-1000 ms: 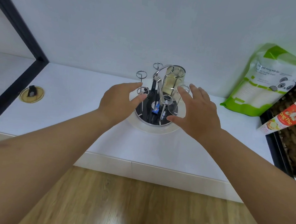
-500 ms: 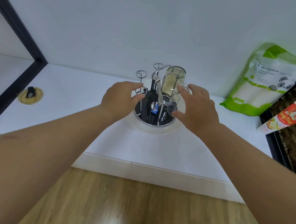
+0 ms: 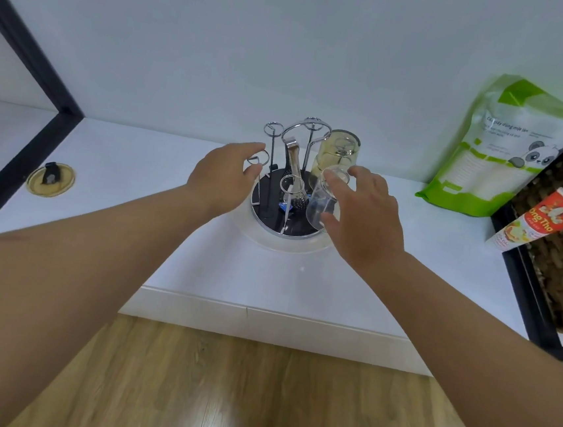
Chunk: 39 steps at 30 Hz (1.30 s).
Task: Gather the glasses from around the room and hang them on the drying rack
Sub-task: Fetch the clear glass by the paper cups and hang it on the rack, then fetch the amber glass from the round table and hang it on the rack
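1. The step in hand looks like hanging a glass: the right hand (image 3: 364,218) grips a clear glass (image 3: 324,200) upside down, thumb on the near side and fingers round the far side, over the right part of the drying rack (image 3: 292,193).
2. The clear glass is over the rack's dark round base, tilted; whether it already sits on a prong I cannot tell.
3. A second, yellowish glass (image 3: 337,153) hangs upside down on a prong at the back right, just behind the clear one.
4. The left hand (image 3: 223,176) is at the rack's left edge, fingers curled round a ring-topped prong, seemingly steadying it.
5. The rack stands on the white counter (image 3: 137,199), near the wall.
6. Next, I judge, the clear glass must slide down a free prong, clear of its neighbour, before the right hand lets go.
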Tool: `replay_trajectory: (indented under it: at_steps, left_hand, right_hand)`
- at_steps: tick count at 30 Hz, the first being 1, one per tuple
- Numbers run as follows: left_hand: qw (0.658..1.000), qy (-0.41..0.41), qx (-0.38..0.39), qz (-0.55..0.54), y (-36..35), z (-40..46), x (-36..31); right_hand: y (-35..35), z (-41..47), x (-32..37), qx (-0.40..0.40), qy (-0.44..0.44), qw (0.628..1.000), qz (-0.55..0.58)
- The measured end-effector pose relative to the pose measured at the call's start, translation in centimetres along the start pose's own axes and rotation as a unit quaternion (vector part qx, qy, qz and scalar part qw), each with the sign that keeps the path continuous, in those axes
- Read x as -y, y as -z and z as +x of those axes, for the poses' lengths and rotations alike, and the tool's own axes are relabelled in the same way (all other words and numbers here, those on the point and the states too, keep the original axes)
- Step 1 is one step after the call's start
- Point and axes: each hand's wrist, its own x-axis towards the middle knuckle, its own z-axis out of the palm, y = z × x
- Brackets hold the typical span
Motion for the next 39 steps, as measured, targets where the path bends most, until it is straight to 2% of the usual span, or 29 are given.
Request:
replay_trajectory:
  at_steps: [10,18,30,35,39]
  left_hand:
    - [0.999,-0.017,-0.027,-0.028,1.8,-2.0,-0.9]
    - [0.987,-0.102,-0.084,-0.095,8.7,-5.6,-8.6]
    - [0.962,-0.229,-0.092,-0.114,23.3,-11.4,-31.4]
    - [0.936,-0.303,-0.093,-0.152,28.4,-14.7,-42.3]
    - [0.909,-0.361,-0.064,-0.197,30.3,-18.7,-50.3]
  right_hand:
    - [2.1,0.4,0.0,0.009,-0.010,0.999,0.032]
    - [13.3,1.0,-2.1,-0.064,-0.036,0.991,0.109]
    - [39.3,-4.2,-4.9,-0.143,-0.045,0.976,0.156]
    - [51.0,-9.7,-6.3,-0.190,-0.068,0.967,0.155]
    - [59.3,-16.0,-7.1,-0.247,-0.119,0.948,0.164]
